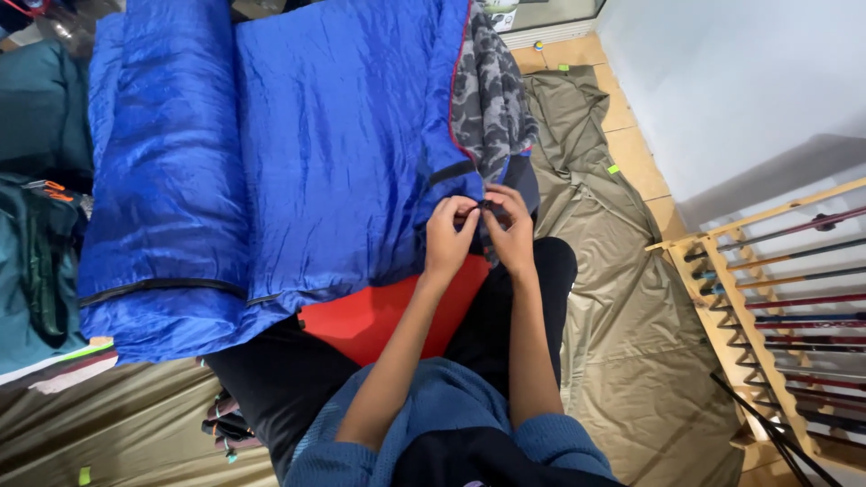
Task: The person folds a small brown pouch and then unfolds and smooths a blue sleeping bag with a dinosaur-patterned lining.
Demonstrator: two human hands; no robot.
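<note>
We sit on an olive-green fabric groundsheet (622,298), one shiny blue nylon sleeping bag (298,153) spread over our lap so its corner is within reach. Our left hand (448,236) and right hand (512,233) meet at that corner, both pinching a small dark zipper pull (487,206), seemingly to steady it. One wooden rack of poles (767,307) stands at right.

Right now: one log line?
left hand | right hand | fingers pinch small dark zipper pull | shiny blue quilted sleeping bag edge
</note>
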